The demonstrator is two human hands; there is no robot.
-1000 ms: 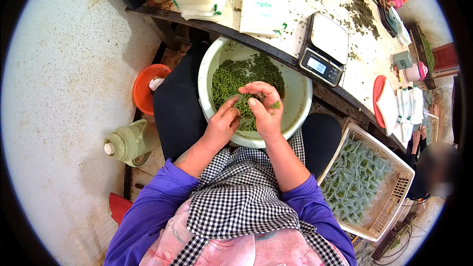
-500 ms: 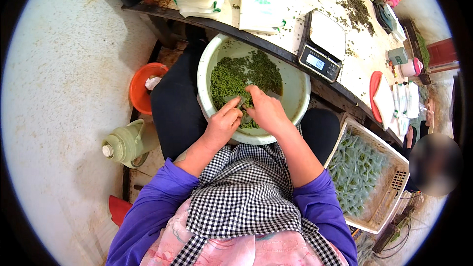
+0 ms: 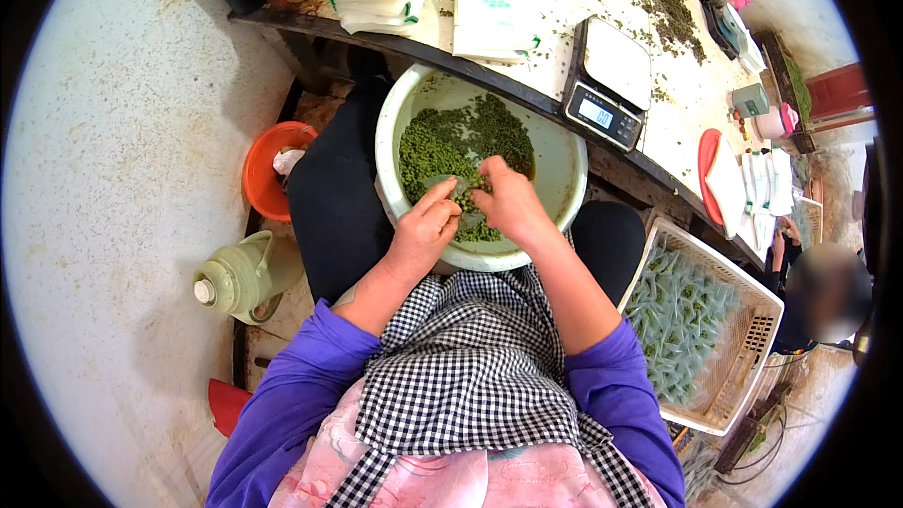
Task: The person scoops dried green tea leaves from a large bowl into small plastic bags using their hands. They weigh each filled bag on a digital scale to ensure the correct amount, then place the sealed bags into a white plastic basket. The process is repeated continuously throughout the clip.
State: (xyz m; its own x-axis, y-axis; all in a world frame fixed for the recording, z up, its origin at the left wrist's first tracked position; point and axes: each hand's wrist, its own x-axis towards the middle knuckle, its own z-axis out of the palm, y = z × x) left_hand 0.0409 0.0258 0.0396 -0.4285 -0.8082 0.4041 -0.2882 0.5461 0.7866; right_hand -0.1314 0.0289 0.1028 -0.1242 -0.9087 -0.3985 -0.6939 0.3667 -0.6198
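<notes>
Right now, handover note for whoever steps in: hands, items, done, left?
Left hand: in the pale bowl on the lap, fingers pinched at a small clear packet.
Right hand: beside it, cupped over the green leaves.
Scale on the table behind the bowl.
Done: white basket at the right holds many filled packets.
Left: bowl holds plenty of leaves.

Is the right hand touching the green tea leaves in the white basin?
Touching: head view shows right hand fingers buried in the green leaves inside the basin.
</notes>
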